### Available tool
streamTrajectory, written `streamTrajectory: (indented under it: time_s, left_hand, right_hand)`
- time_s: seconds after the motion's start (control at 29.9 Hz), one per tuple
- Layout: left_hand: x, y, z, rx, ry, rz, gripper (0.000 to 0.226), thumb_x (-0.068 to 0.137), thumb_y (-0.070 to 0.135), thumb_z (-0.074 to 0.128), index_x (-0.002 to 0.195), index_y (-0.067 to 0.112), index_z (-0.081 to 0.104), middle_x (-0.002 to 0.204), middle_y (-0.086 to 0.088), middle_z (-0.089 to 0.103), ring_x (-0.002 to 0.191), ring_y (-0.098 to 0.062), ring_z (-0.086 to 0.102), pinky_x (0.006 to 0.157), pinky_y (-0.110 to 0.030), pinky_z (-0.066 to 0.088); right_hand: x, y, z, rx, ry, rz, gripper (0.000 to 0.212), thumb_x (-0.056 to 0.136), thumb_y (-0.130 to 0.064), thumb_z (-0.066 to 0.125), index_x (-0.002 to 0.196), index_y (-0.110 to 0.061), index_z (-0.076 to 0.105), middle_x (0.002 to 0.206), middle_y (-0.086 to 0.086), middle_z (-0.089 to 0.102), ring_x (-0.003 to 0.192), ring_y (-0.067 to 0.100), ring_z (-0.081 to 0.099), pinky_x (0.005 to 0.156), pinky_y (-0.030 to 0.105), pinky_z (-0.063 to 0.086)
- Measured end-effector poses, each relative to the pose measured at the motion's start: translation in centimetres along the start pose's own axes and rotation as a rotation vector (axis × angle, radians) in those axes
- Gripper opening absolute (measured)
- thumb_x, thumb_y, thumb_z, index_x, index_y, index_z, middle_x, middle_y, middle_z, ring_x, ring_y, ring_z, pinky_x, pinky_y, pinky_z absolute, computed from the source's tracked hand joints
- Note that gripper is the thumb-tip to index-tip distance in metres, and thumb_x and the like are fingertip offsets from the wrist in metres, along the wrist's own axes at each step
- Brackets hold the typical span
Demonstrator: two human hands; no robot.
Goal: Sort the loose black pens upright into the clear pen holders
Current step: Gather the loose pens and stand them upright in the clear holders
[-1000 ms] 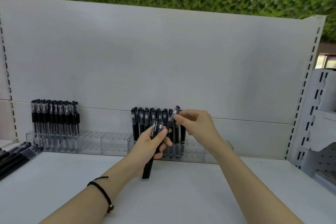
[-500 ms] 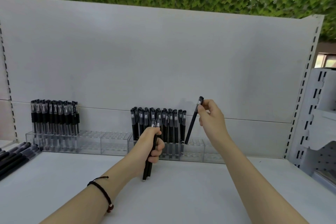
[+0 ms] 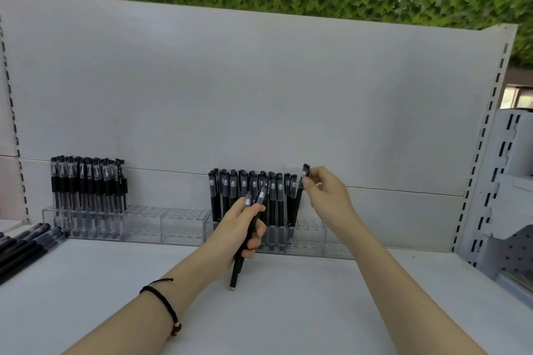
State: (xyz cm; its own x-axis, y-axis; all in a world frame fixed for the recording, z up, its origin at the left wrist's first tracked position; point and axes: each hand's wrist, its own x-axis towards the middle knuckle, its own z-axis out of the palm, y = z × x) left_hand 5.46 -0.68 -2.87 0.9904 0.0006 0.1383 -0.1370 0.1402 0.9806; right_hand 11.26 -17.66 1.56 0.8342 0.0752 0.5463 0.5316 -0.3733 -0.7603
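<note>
- white shelf (image 3: 288, 311), nothing fancy
- left pen holder (image 3: 150, 225) and right pen holder (image 3: 308, 239) side by side along the back
- loose black pens (image 3: 26, 245) lying flat at the left edge

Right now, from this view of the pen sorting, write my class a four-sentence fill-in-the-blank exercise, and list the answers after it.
1. The right hand pinches one pen near its ____ end.
2. The left hand grips a bundle of pens pointing ____ toward the table.
3. The loose pens at the table's left edge lie ____, not upright.
4. The left holder has pens only at its ____ end.
Missing words: top, down, flat, left.
</note>
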Motion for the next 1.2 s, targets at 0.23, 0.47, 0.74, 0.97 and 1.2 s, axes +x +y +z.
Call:
streamTrajectory:
  time_s: [0.23,0.47,0.74,0.97,1.2]
  left_hand:
    - [0.2,-0.2,0.0,0.003,-0.011,0.031,0.022,0.104,0.027,0.039,0.109,0.011,0.054,0.056,0.000,0.047,0.045,-0.009,0.030,0.037,-0.019,0.022]
    - [-0.3,-0.5,0.5,0.019,-0.128,0.137,0.023,0.103,0.019,0.041,0.106,0.004,0.059,0.068,-0.001,0.058,0.056,-0.008,0.043,0.048,-0.020,0.036]
    - [-0.6,-0.6,0.5,0.165,-0.068,0.070,0.028,0.102,0.035,0.039,0.112,0.014,0.055,0.071,-0.005,0.068,0.054,-0.014,0.058,0.045,-0.025,0.045]
    - [-0.1,-0.9,0.0,0.235,0.011,0.054,0.030,0.104,0.036,0.033,0.112,0.018,0.056,0.054,0.004,0.042,0.041,-0.008,0.027,0.039,-0.018,0.023]
    - [-0.2,-0.9,0.0,0.216,-0.004,0.050,0.030,0.103,0.036,0.035,0.111,0.016,0.056,0.053,0.006,0.037,0.041,-0.007,0.025,0.038,-0.017,0.022]
  right_hand:
    - [-0.4,-0.1,-0.7,-0.221,-0.040,0.034,0.013,0.085,-0.038,0.061,0.081,-0.025,0.064,0.081,-0.012,0.063,0.072,0.004,0.054,0.069,0.025,0.045]
    - [-1.4,-2.5,-1.0,0.070,-0.213,-0.038,0.018,0.084,-0.037,0.071,0.074,-0.023,0.074,0.065,-0.008,0.066,0.061,0.002,0.054,0.062,0.018,0.043]
    - [-0.1,-2.0,-1.5,0.449,-0.032,0.107,0.012,0.101,-0.017,0.048,0.090,-0.013,0.054,0.086,0.006,0.062,0.039,0.006,0.043,0.036,0.016,0.028]
    - [0.5,0.4,-1.2,0.087,0.319,-0.056,0.006,0.100,-0.024,0.047,0.100,-0.020,0.051,0.093,-0.002,0.063,0.080,0.014,0.055,0.065,0.022,0.041]
    - [0.5,1.0,-0.7,-0.031,0.248,-0.080,0.005,0.099,-0.023,0.049,0.102,-0.019,0.052,0.092,-0.003,0.063,0.087,0.018,0.059,0.071,0.031,0.046]
